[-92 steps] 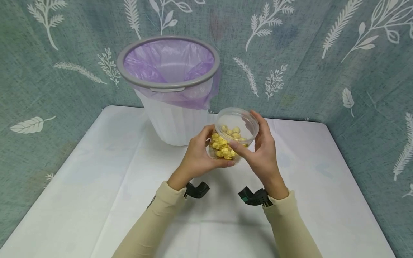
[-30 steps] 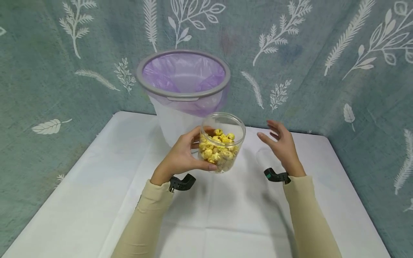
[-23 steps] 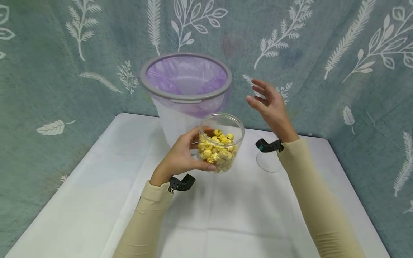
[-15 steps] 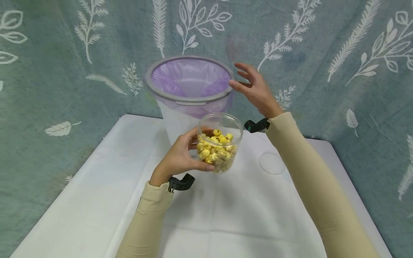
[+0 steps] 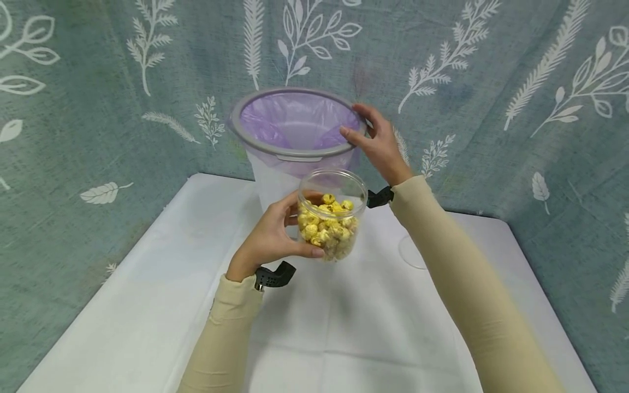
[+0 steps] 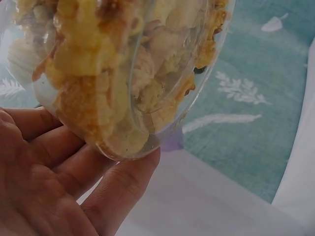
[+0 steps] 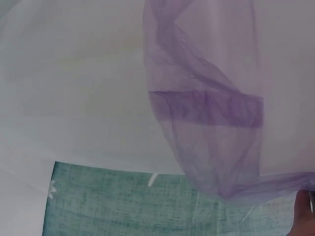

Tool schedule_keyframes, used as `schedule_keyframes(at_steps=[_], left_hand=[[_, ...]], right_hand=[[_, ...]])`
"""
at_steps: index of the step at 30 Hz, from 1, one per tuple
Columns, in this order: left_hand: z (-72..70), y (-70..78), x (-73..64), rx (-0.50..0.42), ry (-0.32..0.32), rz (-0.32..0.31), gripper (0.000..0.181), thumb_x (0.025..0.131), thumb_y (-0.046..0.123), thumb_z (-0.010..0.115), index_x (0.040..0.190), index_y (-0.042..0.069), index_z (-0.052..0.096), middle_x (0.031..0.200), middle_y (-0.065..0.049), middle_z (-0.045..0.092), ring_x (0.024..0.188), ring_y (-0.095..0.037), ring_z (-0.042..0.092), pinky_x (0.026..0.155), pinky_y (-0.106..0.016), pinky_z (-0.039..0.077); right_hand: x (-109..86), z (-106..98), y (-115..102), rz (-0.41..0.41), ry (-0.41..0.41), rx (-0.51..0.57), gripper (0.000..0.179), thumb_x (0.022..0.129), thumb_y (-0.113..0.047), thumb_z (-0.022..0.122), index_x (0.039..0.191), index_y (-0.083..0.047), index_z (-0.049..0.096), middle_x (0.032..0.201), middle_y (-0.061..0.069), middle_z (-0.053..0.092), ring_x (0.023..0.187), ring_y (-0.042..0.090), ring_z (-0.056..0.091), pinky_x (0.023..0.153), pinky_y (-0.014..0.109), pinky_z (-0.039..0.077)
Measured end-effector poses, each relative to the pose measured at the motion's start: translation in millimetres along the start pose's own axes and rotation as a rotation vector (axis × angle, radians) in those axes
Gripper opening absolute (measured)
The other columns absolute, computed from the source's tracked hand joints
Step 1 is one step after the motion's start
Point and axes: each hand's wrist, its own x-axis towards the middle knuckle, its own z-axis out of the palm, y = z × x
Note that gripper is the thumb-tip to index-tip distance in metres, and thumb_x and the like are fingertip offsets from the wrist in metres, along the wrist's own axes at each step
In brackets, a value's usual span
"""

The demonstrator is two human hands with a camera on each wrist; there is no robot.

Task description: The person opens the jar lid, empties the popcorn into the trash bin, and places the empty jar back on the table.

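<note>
My left hand (image 5: 270, 234) holds a clear plastic jar (image 5: 356, 215) by its side, thumb at the front and fingers behind. Yellow popcorn (image 5: 326, 226) fills its lower part, and the top has no lid on. The left wrist view shows fingers under the jar's base (image 6: 123, 152). Behind the jar stands a white trash can (image 5: 267, 177) with a grey rim (image 5: 272, 148) and a purple liner bag (image 5: 300, 112). At the rim's right side my right hand (image 5: 383, 144) grips it, thumb toward the opening. The liner's overhang (image 7: 211, 137) spans the right wrist view.
A clear round lid (image 5: 411, 254) lies on the white-covered table (image 5: 147, 284) at the right, partly behind the right sleeve (image 5: 457, 273). Green leaf-print cloth (image 5: 383, 54) hangs right behind the trash can and along both sides.
The lid was taken off the jar and laid on the table at the right. My right hand then moved up and left to the trash can's rim, while the left kept the jar.
</note>
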Motion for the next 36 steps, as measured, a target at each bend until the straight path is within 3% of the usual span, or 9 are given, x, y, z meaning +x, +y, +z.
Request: schedule_keyframes(at_steps=[10, 18, 23, 28, 36], left_hand=[[-9.6, 21.5, -8.8, 0.047, 0.068, -0.060, 0.093, 0.068, 0.000, 0.099, 0.149, 0.011, 0.054, 0.145, -0.007, 0.060, 0.124, -0.025, 0.063, 0.104, -0.047, 0.054], [-37.3, 59.5, -7.4, 0.089, 0.092, -0.038, 0.092, 0.070, -0.002, 0.097, 0.151, 0.010, 0.053, 0.146, -0.006, 0.058, 0.124, -0.026, 0.062, 0.101, -0.038, 0.055], [-60.9, 89.6, 5.0, 0.108, 0.123, -0.051, 0.088, 0.073, -0.004, 0.093, 0.151, 0.009, 0.053, 0.142, -0.009, 0.058, 0.119, -0.028, 0.064, 0.097, -0.034, 0.056], [-86.9, 114.9, 23.0, 0.174, 0.155, -0.104, 0.077, 0.077, -0.002, 0.092, 0.145, 0.007, 0.056, 0.130, -0.012, 0.062, 0.115, -0.026, 0.067, 0.095, -0.030, 0.058], [-133.2, 142.8, 67.7, 0.364, 0.156, -0.179, 0.078, 0.081, 0.006, 0.092, 0.146, 0.010, 0.050, 0.136, -0.005, 0.056, 0.125, -0.024, 0.058, 0.106, -0.033, 0.053]], right_hand=[[-2.9, 7.9, 4.8, -0.002, 0.027, 0.064, 0.068, 0.096, -0.021, 0.077, 0.154, -0.002, 0.046, 0.158, 0.014, 0.045, 0.146, 0.027, 0.047, 0.111, 0.036, 0.048], [-1.9, 2.5, -1.0, 0.036, 0.035, 0.110, 0.068, 0.096, -0.015, 0.078, 0.153, -0.001, 0.045, 0.156, 0.016, 0.045, 0.136, 0.027, 0.052, 0.105, 0.035, 0.051], [-3.2, -5.4, -4.7, 0.089, 0.018, 0.144, 0.070, 0.096, -0.009, 0.077, 0.155, 0.000, 0.041, 0.157, 0.019, 0.042, 0.127, 0.027, 0.053, 0.102, 0.035, 0.053], [-3.0, -7.0, -4.9, 0.106, 0.008, 0.136, 0.072, 0.095, -0.009, 0.078, 0.155, 0.001, 0.039, 0.158, 0.020, 0.041, 0.131, 0.030, 0.050, 0.102, 0.033, 0.052], [0.6, -2.7, -9.8, 0.107, -0.002, 0.084, 0.075, 0.095, -0.012, 0.079, 0.156, 0.003, 0.038, 0.159, 0.017, 0.043, 0.146, 0.029, 0.040, 0.112, 0.029, 0.042]])
